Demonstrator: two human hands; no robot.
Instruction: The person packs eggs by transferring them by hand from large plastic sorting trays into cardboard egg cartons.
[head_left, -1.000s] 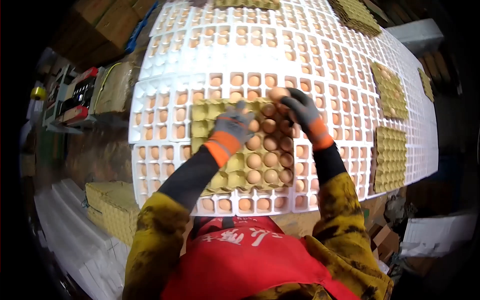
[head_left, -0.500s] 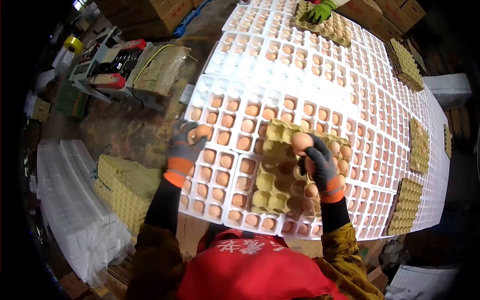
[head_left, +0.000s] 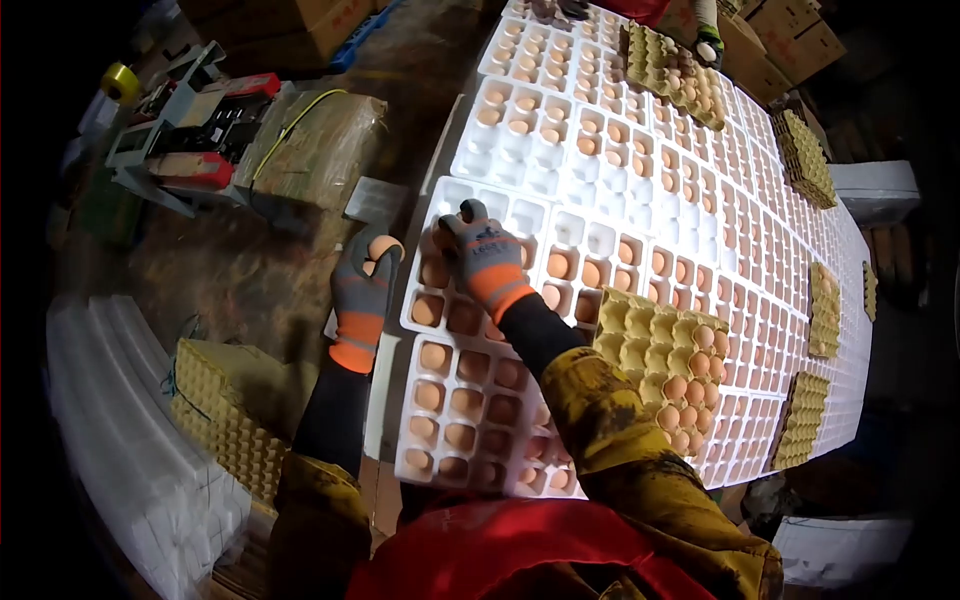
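My left hand (head_left: 364, 290), in a grey and orange glove, is curled round eggs (head_left: 383, 247) just off the left edge of the white foam trays. My right hand (head_left: 482, 255) reaches over the left end of a white foam tray (head_left: 490, 197), its fingers bent down at a compartment; whatever lies beneath the fingertips is hidden. Eggs fill many compartments below and beside it, while the tray's top compartments hold none. Right of my right sleeve, a yellowish pulp tray (head_left: 640, 335) rests on the foam trays, with eggs mainly along its right side.
A co-worker's gloved hand (head_left: 708, 48) holds an egg beside another pulp tray (head_left: 650, 62) at the far side. More pulp trays (head_left: 803, 150) lie at the right. A machine (head_left: 205, 130) stands at the left, above stacked foam trays (head_left: 130, 420) and a pulp-tray stack (head_left: 225, 420).
My right hand has moved left from the pulp tray to the foam tray's left end. My left hand still holds eggs at the edge. The view has shifted left.
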